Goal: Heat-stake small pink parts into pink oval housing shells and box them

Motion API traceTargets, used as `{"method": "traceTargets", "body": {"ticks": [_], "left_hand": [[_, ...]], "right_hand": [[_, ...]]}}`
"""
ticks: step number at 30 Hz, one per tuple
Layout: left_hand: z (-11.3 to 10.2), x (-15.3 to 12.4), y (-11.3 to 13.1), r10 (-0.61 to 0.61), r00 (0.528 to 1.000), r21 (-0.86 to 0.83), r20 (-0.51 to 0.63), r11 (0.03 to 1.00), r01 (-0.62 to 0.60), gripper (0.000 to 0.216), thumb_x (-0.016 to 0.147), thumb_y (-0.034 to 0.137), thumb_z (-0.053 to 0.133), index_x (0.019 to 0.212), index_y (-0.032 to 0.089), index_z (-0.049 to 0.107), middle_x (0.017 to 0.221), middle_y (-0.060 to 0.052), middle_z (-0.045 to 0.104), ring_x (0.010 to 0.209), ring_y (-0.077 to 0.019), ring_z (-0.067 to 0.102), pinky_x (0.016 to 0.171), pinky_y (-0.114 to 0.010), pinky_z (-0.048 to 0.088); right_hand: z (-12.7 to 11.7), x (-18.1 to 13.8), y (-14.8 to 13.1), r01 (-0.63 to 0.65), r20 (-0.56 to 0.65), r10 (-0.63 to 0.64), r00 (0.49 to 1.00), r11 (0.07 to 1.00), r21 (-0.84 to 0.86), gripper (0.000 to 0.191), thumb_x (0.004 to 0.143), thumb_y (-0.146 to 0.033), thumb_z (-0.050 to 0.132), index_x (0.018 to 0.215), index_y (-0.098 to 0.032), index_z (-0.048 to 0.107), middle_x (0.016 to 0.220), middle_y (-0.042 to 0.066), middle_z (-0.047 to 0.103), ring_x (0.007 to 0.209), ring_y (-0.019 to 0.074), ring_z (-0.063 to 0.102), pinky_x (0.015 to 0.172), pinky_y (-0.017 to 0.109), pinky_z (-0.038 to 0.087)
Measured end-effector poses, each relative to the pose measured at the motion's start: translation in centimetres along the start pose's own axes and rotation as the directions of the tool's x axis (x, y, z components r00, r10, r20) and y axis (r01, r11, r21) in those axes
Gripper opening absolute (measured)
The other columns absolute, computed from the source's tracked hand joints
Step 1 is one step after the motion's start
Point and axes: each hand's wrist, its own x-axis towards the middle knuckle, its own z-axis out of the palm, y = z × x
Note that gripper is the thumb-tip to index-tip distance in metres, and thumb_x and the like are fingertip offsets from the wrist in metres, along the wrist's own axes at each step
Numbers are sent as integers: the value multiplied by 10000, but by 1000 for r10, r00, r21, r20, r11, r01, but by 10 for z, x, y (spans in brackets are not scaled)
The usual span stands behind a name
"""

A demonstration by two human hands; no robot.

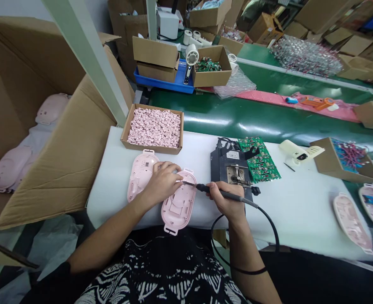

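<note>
The right hand (229,200) is closed around a soldering iron (202,187), its tip at the pink shell (178,207) between the hands. The left hand (163,183) rests at the shell's upper end; its grip cannot be determined. A parts box (151,148) stands beyond it; a black unit (217,166) obstructs the space beyond the right.

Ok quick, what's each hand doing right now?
Left hand: partly curled at the nearer pink plastic casing; grip can't be told.
Right hand: closed, holding the soldering iron.
</note>
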Motion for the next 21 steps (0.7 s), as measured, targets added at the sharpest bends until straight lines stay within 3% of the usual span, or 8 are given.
{"method": "traceTargets", "body": {"ticks": [21], "left_hand": [[2, 0, -1, -22, 1000, -16, -1, 1000, 22, 44, 905, 270, 733, 903, 261, 777, 1177, -14, 694, 1171, -246, 527, 1005, -475, 278]], "right_hand": [[-3, 2, -1, 69, -21, -69, 997, 997, 27, 342, 953, -302, 572, 658, -193, 705, 518, -14, 679, 448, 105, 634, 472, 214, 436]]}}
